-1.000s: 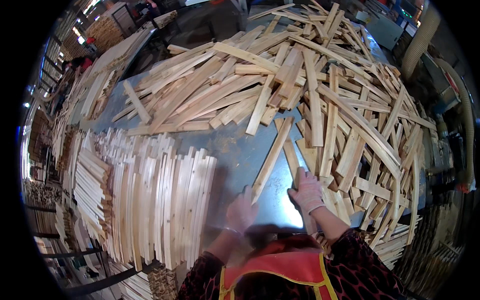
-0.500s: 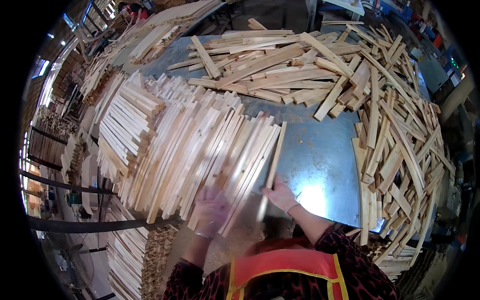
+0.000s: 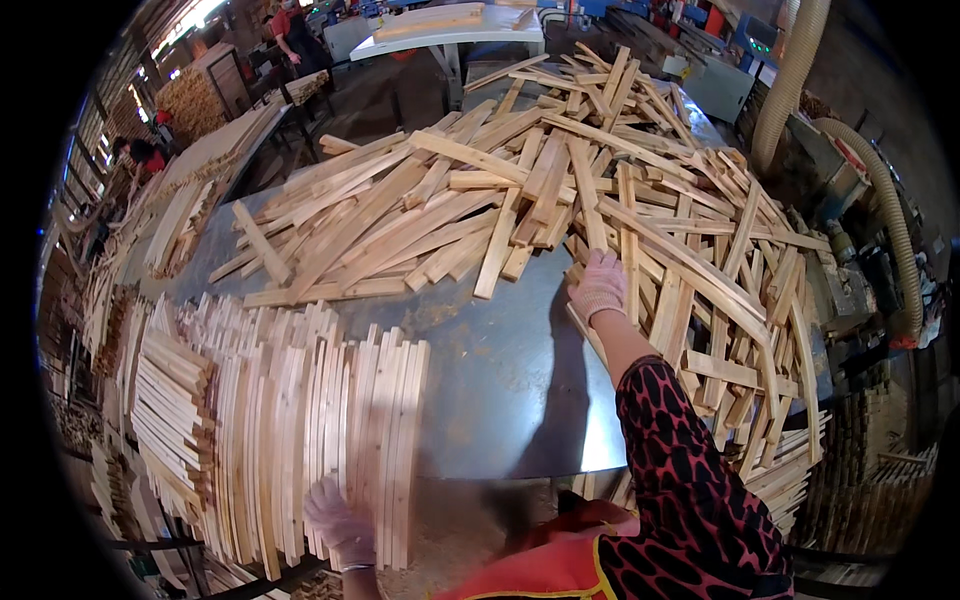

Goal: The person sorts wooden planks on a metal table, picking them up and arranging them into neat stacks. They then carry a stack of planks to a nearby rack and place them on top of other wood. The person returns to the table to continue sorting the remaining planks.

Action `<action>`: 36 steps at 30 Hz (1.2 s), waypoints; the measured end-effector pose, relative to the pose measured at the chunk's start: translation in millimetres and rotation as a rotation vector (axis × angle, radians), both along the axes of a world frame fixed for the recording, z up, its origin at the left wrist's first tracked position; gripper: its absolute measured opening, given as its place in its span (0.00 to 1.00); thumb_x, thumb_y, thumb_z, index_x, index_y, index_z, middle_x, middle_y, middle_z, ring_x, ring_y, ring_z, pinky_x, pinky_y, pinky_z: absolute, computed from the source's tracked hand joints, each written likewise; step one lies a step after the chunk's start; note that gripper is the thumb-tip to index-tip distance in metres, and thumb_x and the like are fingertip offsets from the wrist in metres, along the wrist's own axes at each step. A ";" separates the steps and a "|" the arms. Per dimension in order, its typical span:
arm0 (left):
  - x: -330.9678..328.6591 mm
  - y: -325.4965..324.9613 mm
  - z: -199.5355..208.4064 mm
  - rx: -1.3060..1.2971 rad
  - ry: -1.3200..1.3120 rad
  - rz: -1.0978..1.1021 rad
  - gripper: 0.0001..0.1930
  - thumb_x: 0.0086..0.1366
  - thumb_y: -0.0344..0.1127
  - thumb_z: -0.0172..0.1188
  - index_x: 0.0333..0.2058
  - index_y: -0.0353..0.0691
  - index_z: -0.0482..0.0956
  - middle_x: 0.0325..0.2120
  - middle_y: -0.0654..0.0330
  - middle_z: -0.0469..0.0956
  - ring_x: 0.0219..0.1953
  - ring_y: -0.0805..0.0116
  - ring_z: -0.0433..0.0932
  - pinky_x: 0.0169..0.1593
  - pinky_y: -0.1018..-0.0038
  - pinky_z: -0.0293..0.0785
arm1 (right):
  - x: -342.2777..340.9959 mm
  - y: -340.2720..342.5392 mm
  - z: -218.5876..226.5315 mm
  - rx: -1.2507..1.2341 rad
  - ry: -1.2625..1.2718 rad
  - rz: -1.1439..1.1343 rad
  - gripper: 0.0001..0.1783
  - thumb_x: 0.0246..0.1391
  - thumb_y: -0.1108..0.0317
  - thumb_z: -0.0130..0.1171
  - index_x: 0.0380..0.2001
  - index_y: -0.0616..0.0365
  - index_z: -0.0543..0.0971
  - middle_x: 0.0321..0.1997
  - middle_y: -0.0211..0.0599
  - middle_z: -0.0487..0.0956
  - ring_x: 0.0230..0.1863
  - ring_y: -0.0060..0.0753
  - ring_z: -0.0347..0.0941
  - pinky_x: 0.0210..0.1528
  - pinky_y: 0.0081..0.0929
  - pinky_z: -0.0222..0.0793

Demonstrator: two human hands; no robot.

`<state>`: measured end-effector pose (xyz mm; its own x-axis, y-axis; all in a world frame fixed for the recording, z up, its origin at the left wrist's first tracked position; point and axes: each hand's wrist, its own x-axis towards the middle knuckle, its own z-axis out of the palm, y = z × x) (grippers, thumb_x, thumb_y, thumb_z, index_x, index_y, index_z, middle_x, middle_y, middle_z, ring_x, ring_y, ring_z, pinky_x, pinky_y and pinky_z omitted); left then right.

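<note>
A row of pale wooden strips lies side by side on the metal table's left part, their near ends reaching past its front edge. My gloved left hand rests on those near ends, fingers apart, holding nothing. Stretched far forward to the right, my gloved right hand is at the edge of a jumbled pile of wooden strips. Its fingers are curled at the near end of one wooden strip; the fingertips are partly hidden.
Bare metal tabletop shows between row and pile. A shorter stack of strips lies at the far left. Beyond stand a white table, a ribbed hose and machines. Two people are at work in the left background, one standing person among them.
My right hand has gone from the front edge, where it held a strip, forward to the pile. That strip is no longer in it. My left hand stays on the row; the view has turned right.
</note>
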<state>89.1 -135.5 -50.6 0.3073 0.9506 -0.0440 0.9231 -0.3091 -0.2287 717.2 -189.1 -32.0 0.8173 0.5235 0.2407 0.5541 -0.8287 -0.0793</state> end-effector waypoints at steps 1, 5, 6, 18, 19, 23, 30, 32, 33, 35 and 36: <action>25.0 1.5 -3.4 0.042 -0.037 -0.131 0.54 0.58 0.58 0.70 0.75 0.41 0.53 0.73 0.46 0.58 0.74 0.44 0.57 0.77 0.47 0.49 | 25.7 -13.7 -10.8 -0.053 -0.011 -0.047 0.28 0.60 0.58 0.61 0.59 0.59 0.70 0.56 0.50 0.75 0.54 0.54 0.78 0.56 0.42 0.75; 116.5 -43.4 -0.2 -0.119 -0.455 -0.309 0.47 0.58 0.57 0.71 0.71 0.40 0.65 0.71 0.48 0.64 0.74 0.47 0.59 0.76 0.51 0.54 | -38.0 -39.9 9.7 0.246 0.640 0.129 0.36 0.56 0.60 0.62 0.63 0.68 0.66 0.57 0.65 0.76 0.59 0.63 0.76 0.64 0.48 0.71; 147.2 -53.0 8.7 -0.183 -0.491 -0.362 0.47 0.58 0.56 0.72 0.71 0.39 0.65 0.70 0.47 0.65 0.74 0.47 0.60 0.76 0.51 0.56 | -60.9 -65.3 9.5 0.364 0.835 0.184 0.38 0.55 0.60 0.61 0.65 0.70 0.64 0.58 0.68 0.76 0.62 0.67 0.74 0.67 0.49 0.69; 320.2 -108.4 -3.4 -0.648 -0.149 -0.313 0.46 0.61 0.57 0.67 0.72 0.38 0.63 0.54 0.48 0.78 0.54 0.48 0.80 0.59 0.54 0.76 | 54.1 -63.7 15.8 0.008 0.335 -0.036 0.46 0.52 0.60 0.68 0.70 0.67 0.62 0.58 0.63 0.76 0.61 0.63 0.73 0.64 0.46 0.72; 311.6 -107.2 -7.7 -0.660 -0.289 -0.287 0.42 0.61 0.53 0.65 0.70 0.40 0.64 0.51 0.47 0.79 0.51 0.46 0.81 0.56 0.53 0.76 | 50.5 -62.9 5.1 0.140 0.340 0.003 0.45 0.52 0.60 0.68 0.70 0.68 0.63 0.59 0.63 0.75 0.62 0.63 0.72 0.65 0.46 0.71; 256.4 -103.4 -16.2 -0.850 -0.815 -0.124 0.32 0.62 0.44 0.59 0.65 0.44 0.70 0.41 0.43 0.82 0.45 0.43 0.84 0.49 0.51 0.78 | -21.6 -90.4 -16.6 0.630 0.619 0.122 0.43 0.51 0.65 0.62 0.70 0.69 0.64 0.64 0.63 0.75 0.66 0.63 0.70 0.71 0.43 0.64; 145.1 -127.6 4.7 -1.051 -0.863 0.132 0.33 0.63 0.37 0.61 0.69 0.48 0.72 0.46 0.51 0.84 0.42 0.61 0.85 0.44 0.67 0.81 | -259.0 -126.9 -33.2 0.041 1.215 0.143 0.56 0.57 0.52 0.60 0.78 0.69 0.44 0.58 0.72 0.79 0.61 0.65 0.78 0.65 0.43 0.72; 120.3 -133.4 12.9 -0.825 -0.567 0.026 0.36 0.63 0.44 0.61 0.71 0.47 0.68 0.56 0.49 0.80 0.54 0.56 0.80 0.56 0.60 0.76 | -295.3 -104.7 -31.2 -0.102 1.210 0.368 0.54 0.61 0.47 0.56 0.75 0.75 0.47 0.52 0.74 0.80 0.57 0.68 0.79 0.61 0.49 0.74; 109.6 -134.4 13.8 -0.713 -0.417 -0.034 0.38 0.63 0.47 0.62 0.72 0.47 0.66 0.61 0.48 0.77 0.60 0.53 0.78 0.62 0.56 0.74 | -309.0 -91.4 -35.1 -0.191 1.195 0.442 0.52 0.63 0.46 0.54 0.74 0.76 0.50 0.50 0.75 0.81 0.56 0.69 0.79 0.60 0.50 0.75; 88.4 -131.5 1.5 -0.406 -0.343 -0.187 0.42 0.62 0.54 0.60 0.73 0.45 0.64 0.68 0.47 0.68 0.69 0.47 0.67 0.70 0.48 0.61 | -336.5 -64.9 -30.2 -0.251 1.179 0.533 0.47 0.63 0.45 0.52 0.71 0.74 0.56 0.49 0.74 0.81 0.55 0.69 0.79 0.59 0.51 0.74; 78.6 -127.8 -8.1 -0.251 -0.305 -0.266 0.44 0.62 0.57 0.60 0.73 0.44 0.63 0.72 0.46 0.64 0.73 0.45 0.61 0.74 0.44 0.54 | -348.0 -52.5 -26.7 -0.278 1.170 0.573 0.45 0.64 0.45 0.51 0.69 0.73 0.59 0.48 0.73 0.81 0.55 0.69 0.79 0.58 0.52 0.74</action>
